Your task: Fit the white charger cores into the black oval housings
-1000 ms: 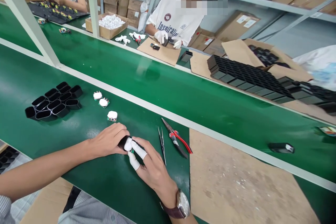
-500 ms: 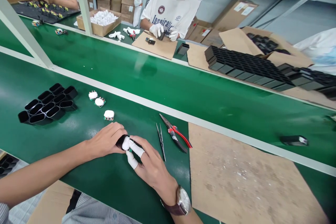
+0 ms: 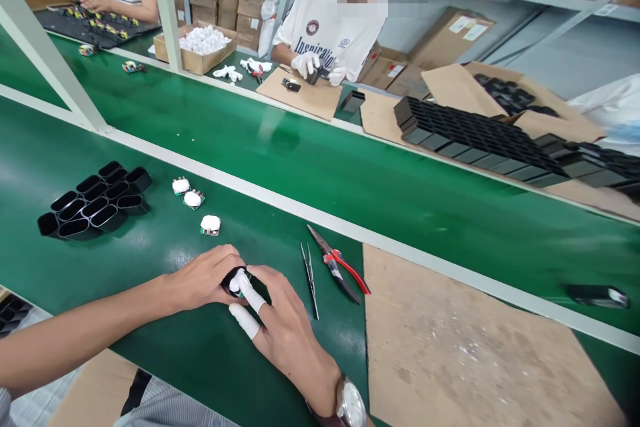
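My left hand [image 3: 207,277] is wrapped round a small black case [image 3: 229,278], its open end facing my right hand. Partly inside the case sits a small circuit board with a white pad [image 3: 237,282]. My right hand [image 3: 287,327] wears white finger cots on thumb and index finger. The index fingertip presses on the white pad, while the thumb stands apart from it; the other fingers reach behind, partly hidden. Beyond my hands lie several more pad-topped circuit boards [image 3: 211,225]. Tweezers [image 3: 310,280] and red-and-black long-nose pliers [image 3: 340,264] lie right of my hands.
Several empty black cases [image 3: 95,203] stand grouped at left. A cardboard sheet [image 3: 480,353] covers the bench at right. Past a white rail runs a green conveyor belt [image 3: 300,160] carrying a black case [image 3: 597,296]. Co-workers sit opposite, one in white gloves [image 3: 306,65], near stacked black cases [image 3: 470,133].
The circuit board sits deeper in the case, and my right thumb has come away from it. On the belt, the black case has travelled right. The view has shifted slightly.
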`<state>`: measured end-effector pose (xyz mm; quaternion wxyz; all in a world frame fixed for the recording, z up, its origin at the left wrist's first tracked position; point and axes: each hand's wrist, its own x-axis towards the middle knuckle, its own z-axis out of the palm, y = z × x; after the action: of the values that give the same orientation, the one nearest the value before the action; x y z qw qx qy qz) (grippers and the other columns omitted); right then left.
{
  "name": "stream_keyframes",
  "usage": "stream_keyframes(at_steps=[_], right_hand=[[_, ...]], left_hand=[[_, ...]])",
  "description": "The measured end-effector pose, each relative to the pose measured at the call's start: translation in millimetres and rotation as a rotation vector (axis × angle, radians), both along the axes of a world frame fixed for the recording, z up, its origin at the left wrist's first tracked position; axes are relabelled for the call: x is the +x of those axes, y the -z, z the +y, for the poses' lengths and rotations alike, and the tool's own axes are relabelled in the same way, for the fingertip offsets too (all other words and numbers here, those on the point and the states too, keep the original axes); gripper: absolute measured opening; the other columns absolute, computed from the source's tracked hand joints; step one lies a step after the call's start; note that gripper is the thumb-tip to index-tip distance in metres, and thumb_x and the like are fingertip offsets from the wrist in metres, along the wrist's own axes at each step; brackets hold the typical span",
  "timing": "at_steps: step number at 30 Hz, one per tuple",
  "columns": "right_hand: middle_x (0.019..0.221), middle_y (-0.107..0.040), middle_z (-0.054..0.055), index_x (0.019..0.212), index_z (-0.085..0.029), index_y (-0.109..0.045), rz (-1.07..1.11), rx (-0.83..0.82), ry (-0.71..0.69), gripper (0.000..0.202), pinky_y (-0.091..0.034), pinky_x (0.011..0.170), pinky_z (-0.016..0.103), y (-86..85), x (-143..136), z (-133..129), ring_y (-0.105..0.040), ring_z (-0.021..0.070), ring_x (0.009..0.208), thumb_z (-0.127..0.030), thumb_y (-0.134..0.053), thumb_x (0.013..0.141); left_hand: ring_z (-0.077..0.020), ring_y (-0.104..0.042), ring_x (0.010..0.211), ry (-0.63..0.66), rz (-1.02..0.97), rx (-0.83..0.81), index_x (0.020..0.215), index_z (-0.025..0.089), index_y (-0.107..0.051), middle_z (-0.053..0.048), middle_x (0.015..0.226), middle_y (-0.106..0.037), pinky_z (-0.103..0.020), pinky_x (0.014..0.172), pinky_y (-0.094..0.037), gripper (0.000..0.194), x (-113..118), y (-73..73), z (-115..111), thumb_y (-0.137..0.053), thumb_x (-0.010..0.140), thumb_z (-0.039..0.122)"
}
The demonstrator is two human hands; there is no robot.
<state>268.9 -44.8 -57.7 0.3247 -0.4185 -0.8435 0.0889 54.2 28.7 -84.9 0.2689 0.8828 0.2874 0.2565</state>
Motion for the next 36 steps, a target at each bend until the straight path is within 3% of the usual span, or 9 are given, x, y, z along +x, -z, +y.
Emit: stream_keyframes(at_steps=[3, 7, 11, 15, 19, 22, 27, 32, 36], right_hand=[[0.139, -0.061, 0.018, 0.138, -0.019, -0.059, -0.067, -0.006, 0.011, 0.038, -0.062, 0.098, 0.056, 5.0, -4, 0, -0.06, 0.0363, 0.128, -0.024, -0.066, 0.1], [0.131, -0.063, 0.015, 0.133, -0.022, -0.06, 0.102, 0.007, -0.009, 0.035, -0.063, 0.093, 0.051, 10.9, -4, 4, -0.064, 0.031, 0.119, -0.017, -0.065, 0.099], [0.123, -0.062, 0.014, 0.144, -0.023, -0.053, 0.172, -0.064, 0.017, 0.046, -0.063, 0.092, 0.047, 12.9, -2, 7, -0.065, 0.0271, 0.112, -0.018, -0.064, 0.099], [0.12, -0.062, 0.012, 0.147, -0.025, -0.052, 0.153, -0.066, -0.027, 0.049, -0.064, 0.089, 0.044, 12.7, -3, 8, -0.064, 0.0255, 0.109, -0.017, -0.062, 0.1], [0.125, -0.064, 0.014, 0.144, -0.023, -0.056, 0.032, 0.053, -0.065, 0.047, -0.062, 0.091, 0.048, 10.4, -1, 8, -0.064, 0.0276, 0.112, -0.01, -0.061, 0.099], [0.127, -0.065, 0.015, 0.141, -0.024, -0.058, -0.052, 0.05, -0.063, 0.044, -0.061, 0.091, 0.049, 7.5, 0, 8, -0.064, 0.0294, 0.115, -0.009, -0.059, 0.1], [0.124, -0.068, 0.013, 0.145, -0.023, -0.055, 0.064, 0.021, -0.051, 0.046, -0.062, 0.091, 0.045, 6.5, 2, 7, -0.067, 0.026, 0.11, -0.012, -0.061, 0.101], [0.126, -0.067, 0.014, 0.14, -0.021, -0.059, -0.033, 0.016, -0.045, 0.042, -0.061, 0.09, 0.049, 6.7, 4, 4, -0.066, 0.0292, 0.111, -0.009, -0.059, 0.1], [0.122, -0.069, 0.012, 0.143, -0.023, -0.056, 0.113, -0.064, -0.035, 0.042, -0.062, 0.089, 0.043, 6.1, 3, 5, -0.068, 0.0242, 0.107, -0.014, -0.061, 0.102]], left_hand=[[-0.0207, -0.067, 0.087, -0.011, -0.01, -0.012, 0.115, 0.02, -0.058, -0.006, 0.104, -0.065, -0.032, 0.077, -0.058, 0.039, 0, 2.1, 2, -0.074, 0.093, 0.048], [-0.0201, -0.067, 0.088, 0.083, -0.043, -0.095, 0.118, 0.02, -0.061, -0.007, 0.106, -0.065, -0.03, 0.077, -0.058, 0.039, -2, -0.4, 5, -0.077, 0.091, 0.043], [-0.0201, -0.069, 0.094, 0.178, -0.058, -0.181, 0.106, 0.018, -0.067, -0.009, 0.112, -0.065, -0.028, 0.082, -0.058, 0.02, -3, -3.9, 8, -0.073, 0.094, 0.032], [-0.0206, -0.069, 0.095, 0.172, -0.105, -0.179, 0.098, 0.016, -0.068, -0.011, 0.113, -0.064, -0.029, 0.084, -0.06, 0.014, -4, -2.6, 9, -0.073, 0.093, 0.028], [-0.0207, -0.07, 0.096, 0.184, -0.109, -0.187, 0.096, 0.015, -0.069, -0.011, 0.113, -0.065, -0.03, 0.088, -0.061, 0.015, -4, -2.8, 9, -0.074, 0.093, 0.029], [-0.0213, -0.07, 0.097, 0.188, -0.105, -0.159, 0.097, 0.016, -0.069, -0.011, 0.113, -0.065, -0.03, 0.088, -0.061, 0.017, -4, -3.3, 9, -0.074, 0.095, 0.032], [-0.0209, -0.07, 0.097, 0.169, -0.103, -0.122, 0.101, 0.015, -0.07, -0.011, 0.113, -0.064, -0.03, 0.089, -0.06, 0.014, -3, -1.7, 7, -0.072, 0.096, 0.028], [-0.0218, -0.07, 0.1, 0.171, -0.093, -0.117, 0.106, 0.016, -0.07, -0.012, 0.113, -0.065, -0.031, 0.09, -0.061, 0.016, -3, -1.4, 7, -0.071, 0.096, 0.029], [-0.0207, -0.07, 0.097, 0.163, -0.079, -0.1, 0.101, 0.016, -0.07, -0.01, 0.111, -0.065, -0.029, 0.087, -0.06, 0.011, -2, -0.7, 7, -0.07, 0.095, 0.025]])
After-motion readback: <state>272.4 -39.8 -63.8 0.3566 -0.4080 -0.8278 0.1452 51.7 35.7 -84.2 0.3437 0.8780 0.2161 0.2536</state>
